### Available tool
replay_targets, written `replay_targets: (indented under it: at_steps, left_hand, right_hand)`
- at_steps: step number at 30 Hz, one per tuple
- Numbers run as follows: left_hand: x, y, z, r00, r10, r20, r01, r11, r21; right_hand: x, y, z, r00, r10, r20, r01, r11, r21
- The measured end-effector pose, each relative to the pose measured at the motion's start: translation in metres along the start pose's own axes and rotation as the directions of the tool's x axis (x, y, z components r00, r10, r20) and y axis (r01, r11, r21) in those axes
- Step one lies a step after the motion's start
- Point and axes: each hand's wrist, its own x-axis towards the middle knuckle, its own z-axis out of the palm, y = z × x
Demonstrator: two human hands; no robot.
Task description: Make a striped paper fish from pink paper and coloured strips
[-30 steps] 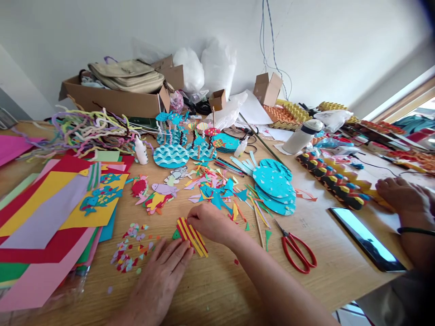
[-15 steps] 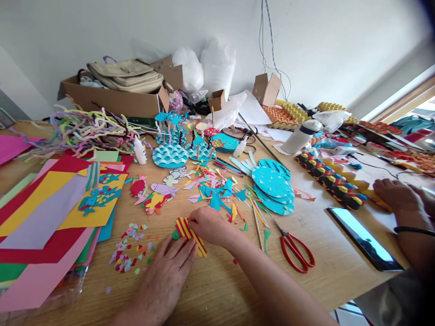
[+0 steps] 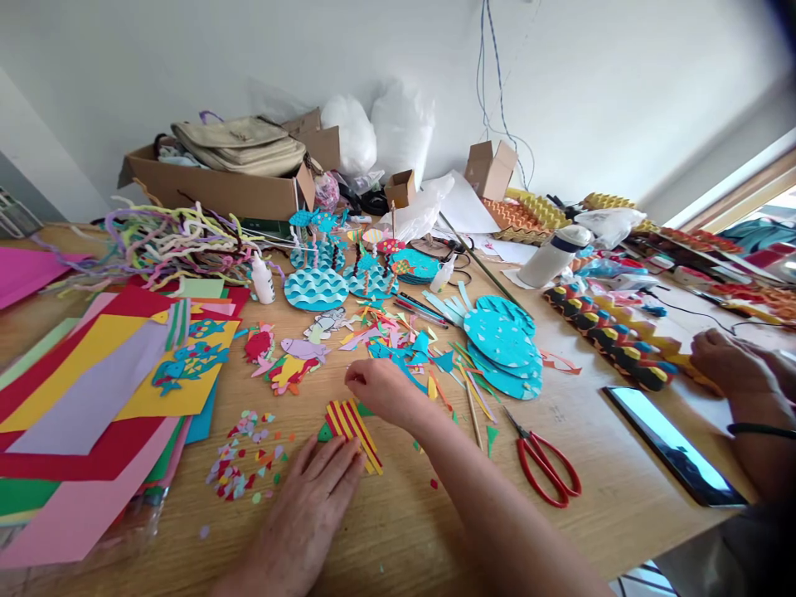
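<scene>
A small paper fish (image 3: 354, 424) with red and yellow stripes and a green head lies on the wooden table. My left hand (image 3: 320, 489) rests flat, its fingers spread slightly over the fish's lower edge. Just above the fish's upper right side is my right hand (image 3: 381, 388), fingers pinched together; whatever they hold, if anything, is hidden. A bit of green paper shows under that hand. To the left lie small paper confetti pieces (image 3: 249, 456), and coloured paper scraps (image 3: 404, 344) are spread behind the hands.
Red-handled scissors (image 3: 547, 464) and a phone (image 3: 675, 444) lie to the right. Coloured paper sheets (image 3: 80, 439) are stacked left. Blue discs (image 3: 501, 336), glue bottles (image 3: 262, 280) and a white bottle (image 3: 553, 257) stand or lie farther back. Another person's hands (image 3: 727, 365) are at the right.
My right hand has lifted off the striped fish and moved slightly up, uncovering more of its stripes. The left hand stays on the fish. The whole view has shifted a little.
</scene>
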Motion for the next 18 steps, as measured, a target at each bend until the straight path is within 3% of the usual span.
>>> replay_targets:
  at_steps: [2, 4, 6, 9, 12, 14, 18]
  left_hand:
    - [0.001, -0.005, -0.012, 0.996, -0.088, -0.018, 0.086, 0.991, -0.101]
    - [0.002, -0.014, -0.025, 0.968, -0.251, 0.004, 0.243, 0.935, -0.258]
    - [0.001, -0.023, -0.034, 0.913, -0.406, 0.05, 0.385, 0.813, -0.437]
    - [-0.003, -0.031, -0.037, 0.811, -0.555, 0.185, 0.52, 0.542, -0.66]
    - [-0.008, -0.031, -0.032, 0.728, -0.59, 0.349, 0.569, 0.237, -0.787]
    - [-0.009, -0.029, -0.029, 0.69, -0.583, 0.428, 0.574, 0.081, -0.815]
    - [-0.003, -0.027, -0.033, 0.637, -0.582, 0.505, 0.576, -0.076, -0.814]
  right_hand:
    - [-0.005, 0.01, -0.003, 0.999, -0.001, -0.038, 0.002, 1.0, 0.02]
    - [-0.011, 0.018, -0.004, 0.999, 0.005, -0.048, -0.004, 0.999, 0.033]
    - [-0.015, 0.022, -0.001, 0.999, 0.009, -0.031, -0.007, 0.999, 0.045]
    - [-0.014, 0.022, 0.006, 1.0, 0.023, -0.002, -0.023, 0.998, 0.067]
    - [-0.01, 0.022, 0.013, 0.998, 0.054, 0.016, -0.055, 0.994, 0.095]
    - [-0.008, 0.022, 0.016, 0.998, 0.06, 0.023, -0.062, 0.991, 0.117]
    - [-0.012, 0.02, 0.016, 0.999, 0.027, 0.016, -0.03, 0.987, 0.156]
